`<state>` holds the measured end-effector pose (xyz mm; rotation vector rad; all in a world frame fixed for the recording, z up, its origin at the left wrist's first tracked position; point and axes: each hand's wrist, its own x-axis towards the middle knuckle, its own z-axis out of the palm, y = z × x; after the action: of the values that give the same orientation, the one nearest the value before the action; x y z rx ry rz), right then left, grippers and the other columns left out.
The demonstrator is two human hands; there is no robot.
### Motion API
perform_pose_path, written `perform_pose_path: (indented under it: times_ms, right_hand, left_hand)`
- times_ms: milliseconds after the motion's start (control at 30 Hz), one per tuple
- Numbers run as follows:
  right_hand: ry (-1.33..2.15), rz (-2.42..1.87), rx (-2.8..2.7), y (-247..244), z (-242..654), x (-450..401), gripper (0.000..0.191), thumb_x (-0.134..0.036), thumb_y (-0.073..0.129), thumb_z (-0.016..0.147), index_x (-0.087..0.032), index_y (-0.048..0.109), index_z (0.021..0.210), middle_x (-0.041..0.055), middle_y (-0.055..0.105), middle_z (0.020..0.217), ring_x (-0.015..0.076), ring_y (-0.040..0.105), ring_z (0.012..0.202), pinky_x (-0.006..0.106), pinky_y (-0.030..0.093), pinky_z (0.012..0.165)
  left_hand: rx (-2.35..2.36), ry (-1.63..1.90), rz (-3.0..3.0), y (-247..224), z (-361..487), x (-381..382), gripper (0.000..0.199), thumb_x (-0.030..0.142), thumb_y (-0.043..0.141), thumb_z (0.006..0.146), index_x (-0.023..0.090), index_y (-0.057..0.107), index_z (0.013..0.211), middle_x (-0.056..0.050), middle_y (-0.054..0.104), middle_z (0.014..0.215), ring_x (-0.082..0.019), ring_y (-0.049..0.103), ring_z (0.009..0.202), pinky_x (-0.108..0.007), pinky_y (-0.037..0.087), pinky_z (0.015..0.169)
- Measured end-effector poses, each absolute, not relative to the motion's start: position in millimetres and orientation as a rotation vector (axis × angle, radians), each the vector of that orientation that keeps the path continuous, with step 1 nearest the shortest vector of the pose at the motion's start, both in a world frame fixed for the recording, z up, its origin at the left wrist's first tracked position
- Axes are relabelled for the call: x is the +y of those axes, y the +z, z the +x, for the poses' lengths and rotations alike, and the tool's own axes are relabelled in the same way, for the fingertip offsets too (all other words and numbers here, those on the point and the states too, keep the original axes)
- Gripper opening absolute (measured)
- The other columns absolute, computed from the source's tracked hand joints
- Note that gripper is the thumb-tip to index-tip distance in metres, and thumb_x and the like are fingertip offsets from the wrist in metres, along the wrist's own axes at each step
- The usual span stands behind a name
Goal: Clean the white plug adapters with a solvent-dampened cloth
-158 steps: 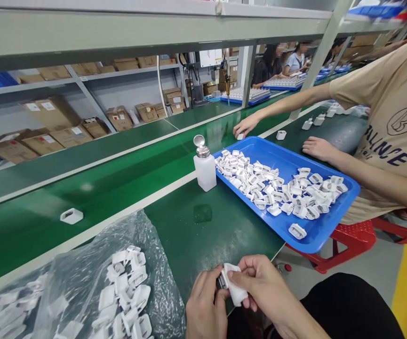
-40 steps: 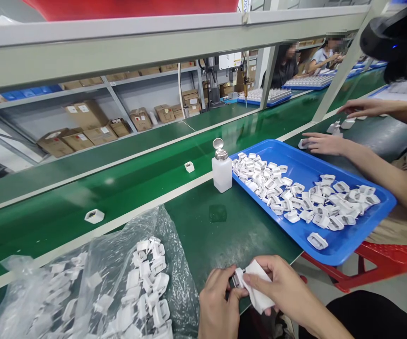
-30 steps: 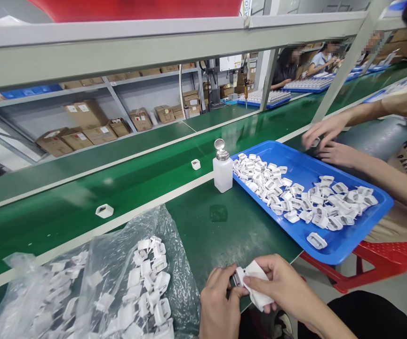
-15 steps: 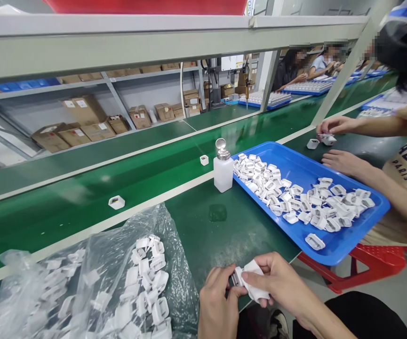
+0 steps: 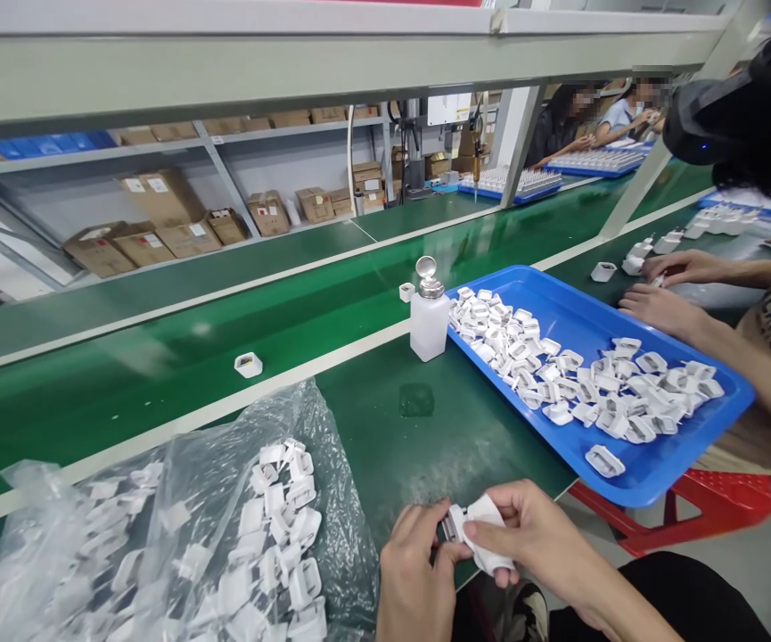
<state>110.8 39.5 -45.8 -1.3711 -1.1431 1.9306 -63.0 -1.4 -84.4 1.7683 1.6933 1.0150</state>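
My left hand pinches a small white plastic plug housing between thumb and fingers, at the near edge of the bench. My right hand is closed on a folded white cloth, which it presses against the right side of that housing. The fingers and cloth hide much of the piece. To the left, a clear plastic bag holds many white housings. Beyond my right hand lies a blue tray with a spread of similar white housings.
A white pump bottle stands beside the tray, behind a wet patch on the green bench. White housings sit on the green conveyor. At right, a co-worker's hands handle parts. A red stool is below.
The view has tilted down slightly. The housings on the conveyor have moved right. Both my hands keep nearly the same place and hold. The co-worker's far hand has moved.
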Motion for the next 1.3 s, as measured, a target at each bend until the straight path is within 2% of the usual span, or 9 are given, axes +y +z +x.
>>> perform_pose_path:
  times_ms: [167, 367, 700, 1100, 1300]
  right_hand:
    - [1.936, -1.402, -1.051, -42, 106, 43, 0.028, -0.036, 0.080, 0.074, -0.012, 0.067, 0.068, 0.0052, 0.071, 0.060, 0.0093, 0.056, 0.047, 0.020, 0.034, 0.045]
    - [1.930, -1.422, -1.005, -40, 106, 46, 0.027, -0.035, 0.082, 0.067, -0.014, 0.065, 0.064, 0.0036, 0.069, 0.058, 0.0109, 0.056, 0.048, 0.022, 0.037, 0.048]
    - [1.945, -1.462, -0.953, -35, 107, 47, 0.022, -0.032, 0.081, 0.063, -0.014, 0.067, 0.068, 0.0045, 0.073, 0.062, 0.0119, 0.059, 0.050, 0.023, 0.040, 0.049]
    - [1.952, -1.509, -0.931, -31, 106, 48, 0.020, -0.027, 0.082, 0.061, -0.015, 0.067, 0.065, 0.0031, 0.070, 0.058, 0.0108, 0.058, 0.050, 0.022, 0.043, 0.050]
    - [1.950, -1.526, -0.917, -29, 106, 49, 0.020, -0.026, 0.082, 0.060, -0.015, 0.067, 0.069, 0.0028, 0.072, 0.060, 0.0107, 0.059, 0.051, 0.022, 0.046, 0.052]
  left_hand:
    - [1.694, 0.995, 1.749, -83, -63, -1, 0.043, 0.000, 0.063, 0.074, 0.023, 0.078, 0.107, -0.002, 0.070, 0.079, -0.016, 0.062, 0.064, -0.026, 0.056, 0.063]
    - [1.688, 1.023, 1.734, -84, -63, -1, 0.043, 0.001, 0.063, 0.075, 0.024, 0.078, 0.108, -0.001, 0.069, 0.078, -0.017, 0.062, 0.063, -0.026, 0.057, 0.062]
    - [1.704, 1.040, 1.723, -73, -59, 2, 0.039, -0.002, 0.066, 0.071, 0.015, 0.081, 0.103, -0.004, 0.066, 0.071, -0.017, 0.059, 0.059, -0.029, 0.059, 0.062]
    - [1.683, 1.045, 1.659, -88, -58, -1, 0.042, 0.000, 0.061, 0.075, 0.020, 0.078, 0.108, -0.004, 0.068, 0.082, -0.019, 0.061, 0.072, -0.030, 0.056, 0.071]
    - [1.667, 0.986, 1.660, -87, -61, 0, 0.042, 0.003, 0.063, 0.076, 0.022, 0.078, 0.110, -0.003, 0.067, 0.080, -0.018, 0.060, 0.068, -0.029, 0.055, 0.069]
